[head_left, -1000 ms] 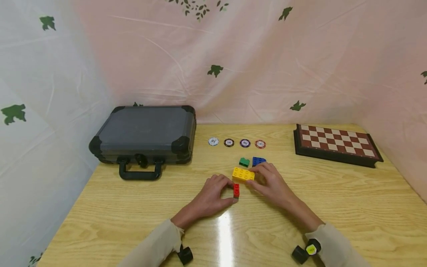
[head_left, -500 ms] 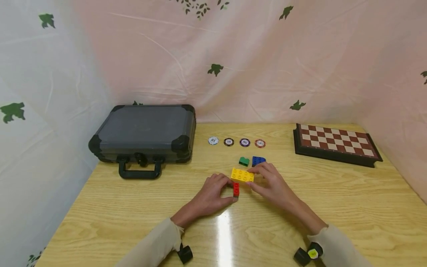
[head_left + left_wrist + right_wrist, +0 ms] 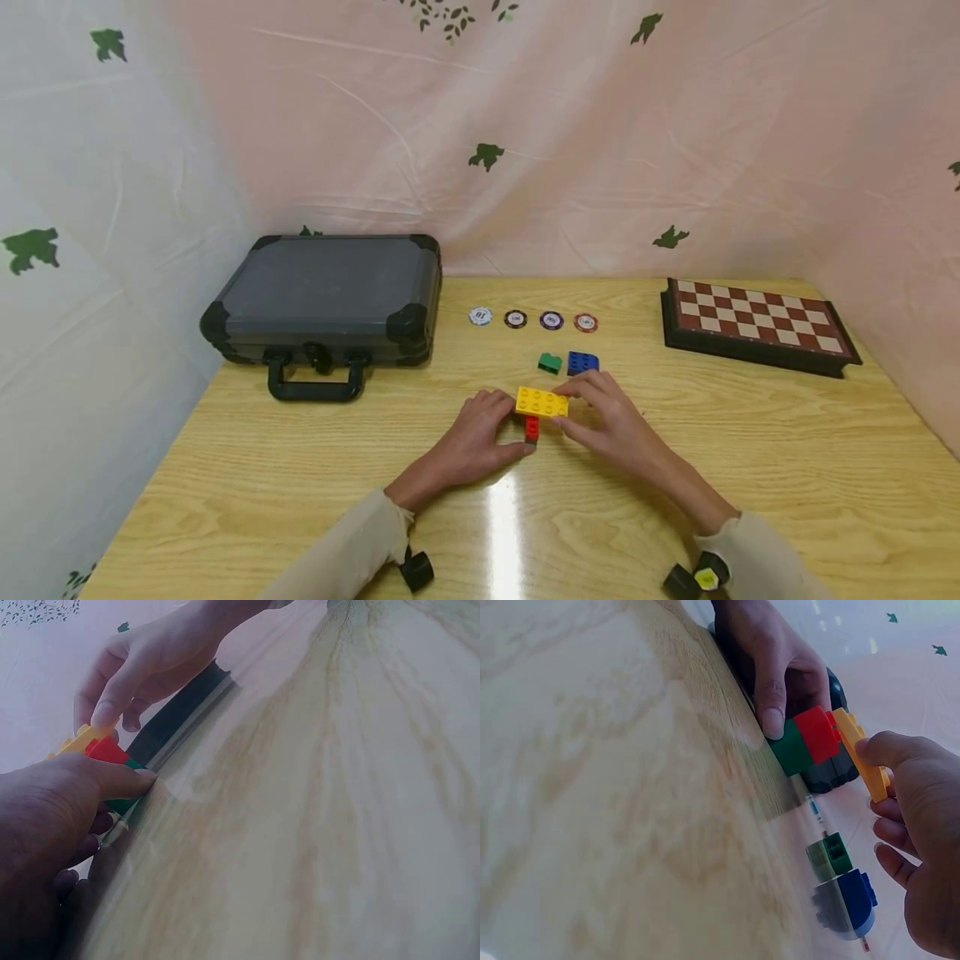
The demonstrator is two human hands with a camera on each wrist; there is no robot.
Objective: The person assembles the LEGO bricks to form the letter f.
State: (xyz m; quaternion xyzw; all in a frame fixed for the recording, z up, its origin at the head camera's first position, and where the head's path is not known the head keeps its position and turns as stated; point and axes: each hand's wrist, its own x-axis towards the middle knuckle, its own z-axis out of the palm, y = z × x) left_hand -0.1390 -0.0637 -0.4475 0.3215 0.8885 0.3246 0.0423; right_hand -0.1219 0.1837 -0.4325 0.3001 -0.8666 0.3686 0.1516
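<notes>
The left hand pinched a red-and-green stack standing on the counter; the right hand gripped the yellow brick by its right end, over the stack's far part, contact unclear. Pressing on its right overhang could have tipped the stack, and the left hand's fingers, close by, might have obstructed it. Farther lay a green brick, a blue brick and four chips, apparently not in the way, case far left, chessboard far right.
</notes>
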